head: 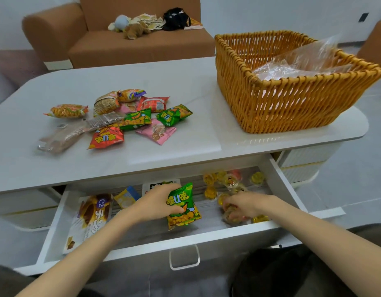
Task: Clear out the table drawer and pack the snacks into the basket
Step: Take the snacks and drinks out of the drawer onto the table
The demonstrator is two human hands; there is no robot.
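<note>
- Drawer [146, 246], nearest, is found pulled open under the table [196, 86], with a clear handle [184, 259] fitted to its front.
- Chocolate-printed packet [91, 215] is laid flat at the drawer's left end; a yellow-and-blue packet [126, 198] is lodged just right of it, farther in.
- Left hand [157, 202] is closed round a green snack packet [183, 209] at the drawer's middle; a white-and-black packet [161, 185] is partly hidden behind it.
- Right hand [243, 205] is curled over small yellow wrapped cups [211, 191], some of them gripped; more are scattered at the drawer's far right.
- Snack packets [129, 116], mixed red, green, pink and orange, are heaped on the tabletop's left half.
- Wicker basket [292, 103] is stood on the table's far right end; a clear plastic bag [292, 65] is contained in it.
</note>
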